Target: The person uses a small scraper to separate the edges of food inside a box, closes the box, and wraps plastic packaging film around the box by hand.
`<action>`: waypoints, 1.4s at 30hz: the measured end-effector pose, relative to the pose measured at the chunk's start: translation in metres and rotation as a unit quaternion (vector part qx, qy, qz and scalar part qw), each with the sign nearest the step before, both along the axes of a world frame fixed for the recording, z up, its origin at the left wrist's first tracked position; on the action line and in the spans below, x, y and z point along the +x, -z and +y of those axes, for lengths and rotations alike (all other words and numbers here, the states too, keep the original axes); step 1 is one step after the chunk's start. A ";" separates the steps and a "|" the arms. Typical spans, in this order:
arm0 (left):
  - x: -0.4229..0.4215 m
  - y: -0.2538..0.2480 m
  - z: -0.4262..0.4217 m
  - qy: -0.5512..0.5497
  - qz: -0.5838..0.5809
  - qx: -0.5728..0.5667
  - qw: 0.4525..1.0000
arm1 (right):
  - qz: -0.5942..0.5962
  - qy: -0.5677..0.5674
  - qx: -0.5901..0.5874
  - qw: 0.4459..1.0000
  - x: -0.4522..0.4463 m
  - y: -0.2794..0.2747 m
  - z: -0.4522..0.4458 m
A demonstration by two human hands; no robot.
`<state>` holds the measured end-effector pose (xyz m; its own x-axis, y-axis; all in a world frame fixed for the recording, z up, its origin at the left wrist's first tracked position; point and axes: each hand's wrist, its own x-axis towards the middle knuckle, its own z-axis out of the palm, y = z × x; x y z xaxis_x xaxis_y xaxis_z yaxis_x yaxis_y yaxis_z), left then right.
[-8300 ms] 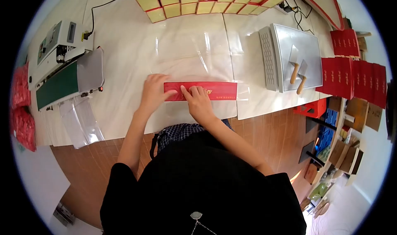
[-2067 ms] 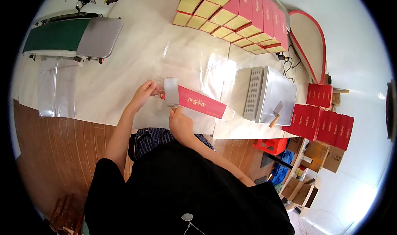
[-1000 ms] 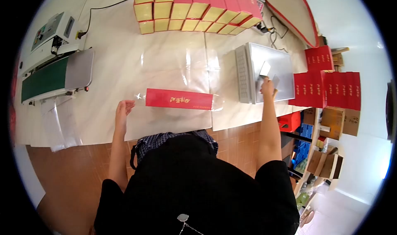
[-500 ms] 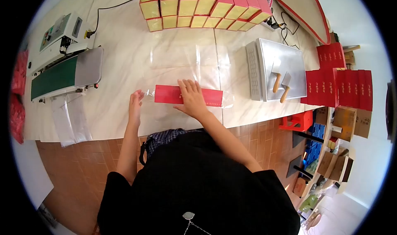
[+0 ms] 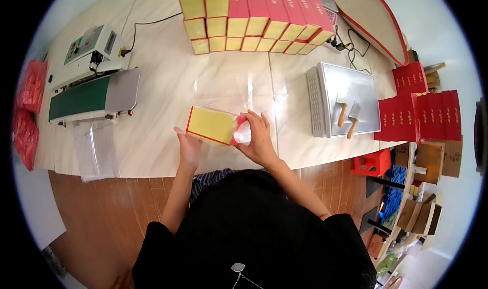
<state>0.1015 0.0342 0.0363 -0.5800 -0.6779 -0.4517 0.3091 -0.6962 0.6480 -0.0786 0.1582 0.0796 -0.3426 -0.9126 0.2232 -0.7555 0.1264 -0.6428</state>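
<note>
A box with a yellow face and red edges is tilted over the table in front of me, with clear film about its right end. My right hand grips that end, fingers round the film and the red side. At the box's lower left corner is my left hand, its thumb apart and its palm against or close to the box; some fingers are hidden. Two scrapers with wooden handles lie on the grey metal plate to the right.
Red and yellow boxes stand stacked at the back. On the left are a sealing machine with a green belt and clear bags at the table edge. More red boxes, a red stool and cables stand right.
The box lay red side up under my right hand; now it is turned with its yellow face showing. My right hand has moved to its right end, my left hand in to its left corner.
</note>
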 end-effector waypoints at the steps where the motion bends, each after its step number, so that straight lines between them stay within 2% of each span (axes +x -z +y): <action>1: -0.008 -0.006 0.004 0.010 -0.032 -0.092 0.995 | 0.005 0.004 -0.003 1.000 -0.004 0.004 0.005; 2: -0.015 -0.011 0.008 0.020 -0.062 -0.185 0.981 | -0.029 0.003 -0.009 1.000 -0.010 0.009 0.010; 3: -0.020 -0.013 0.013 0.024 -0.056 -0.191 0.980 | -0.063 0.003 -0.017 0.998 -0.017 0.017 0.015; 5: -0.028 -0.019 0.024 0.079 -0.131 -0.293 0.944 | -0.040 0.022 -0.017 0.999 -0.029 0.046 0.023; 6: -0.033 -0.027 0.028 0.102 -0.191 -0.306 0.927 | -0.098 0.004 -0.013 0.995 -0.035 0.064 0.025; 7: -0.038 -0.031 0.030 0.114 -0.181 -0.317 0.924 | -0.154 -0.013 -0.011 0.988 -0.041 0.064 0.025; 8: -0.041 -0.033 0.030 0.084 -0.165 -0.338 0.923 | -0.096 -0.005 -0.037 0.995 -0.043 0.062 0.034; 9: -0.046 -0.034 0.027 0.058 -0.146 -0.356 0.921 | -0.083 0.019 -0.036 0.996 -0.044 0.027 0.038; 11: -0.044 -0.042 0.013 0.077 -0.245 -0.477 0.841 | -0.030 0.014 -0.011 0.999 -0.059 0.013 0.051; 13: -0.050 -0.055 0.006 0.003 -0.184 -0.419 0.889 | -0.021 0.083 -0.023 0.996 -0.090 0.012 0.072; 14: -0.054 -0.067 0.006 0.016 -0.179 -0.426 0.887 | -0.018 0.121 -0.031 0.992 -0.106 0.013 0.081; 16: -0.059 -0.102 0.008 -0.048 -0.246 -0.503 0.827 | 0.006 0.286 -0.020 0.958 -0.145 0.017 0.109; 17: -0.063 -0.108 0.010 -0.047 -0.250 -0.508 0.823 | 0.070 0.334 -0.045 0.939 -0.171 0.018 0.127; 18: -0.066 -0.114 0.012 -0.083 -0.274 -0.525 0.801 | 0.001 0.414 -0.043 0.909 -0.189 -0.001 0.142; 19: -0.068 -0.119 0.014 -0.122 -0.300 -0.542 0.776 | 0.108 0.436 -0.022 0.893 -0.215 0.012 0.159; 20: -0.069 -0.122 0.018 -0.133 -0.309 -0.545 0.768 | 0.147 0.467 0.017 0.872 -0.232 0.017 0.178; 22: -0.070 -0.127 0.025 -0.090 -0.331 -0.590 0.731 | 0.209 0.499 0.125 0.832 -0.259 0.023 0.203; 23: -0.072 -0.132 0.030 -0.102 -0.343 -0.591 0.723 | 0.234 0.499 0.193 0.812 -0.267 0.026 0.209; 25: -0.083 -0.140 0.043 -0.001 -0.373 -0.621 0.689 | 0.127 0.538 0.244 0.796 -0.272 0.028 0.214; 27: -0.098 -0.152 0.055 0.055 -0.398 -0.591 0.699 | 0.118 0.533 0.248 0.800 -0.276 0.041 0.217; 29: -0.105 -0.154 0.061 0.105 -0.434 -0.612 0.652 | 0.114 0.524 0.259 0.803 -0.287 0.052 0.218; 31: -0.112 -0.158 0.071 0.136 -0.428 -0.657 0.606 | 0.065 0.569 0.271 0.774 -0.293 0.060 0.218; 32: -0.115 -0.160 0.077 0.130 -0.444 -0.644 0.609 | 0.069 0.552 0.277 0.784 -0.291 0.062 0.219; 34: -0.121 -0.160 0.085 0.137 -0.451 -0.682 0.560 | 0.036 0.549 0.105 0.828 -0.285 0.048 0.221; 35: -0.122 -0.157 0.088 0.133 -0.460 -0.674 0.562 | 0.037 0.539 0.108 0.835 -0.279 0.037 0.221; 37: -0.126 -0.150 0.090 0.117 -0.461 -0.702 0.530 | -0.082 0.459 0.028 0.884 -0.254 0.002 0.207; 38: -0.126 -0.148 0.091 0.116 -0.464 -0.700 0.531 | -0.139 0.412 0.011 0.901 -0.242 -0.006 0.201; 39: -0.127 -0.145 0.092 0.120 -0.465 -0.702 0.525 | -0.151 0.350 -0.018 0.924 -0.227 -0.013 0.195; 40: -0.127 -0.144 0.093 0.125 -0.466 -0.705 0.520 | -0.175 0.305 0.008 0.936 -0.215 -0.019 0.189; 42: -0.127 -0.144 0.093 0.122 -0.476 -0.698 0.521 | -0.118 0.184 -0.004 0.976 -0.189 -0.031 0.180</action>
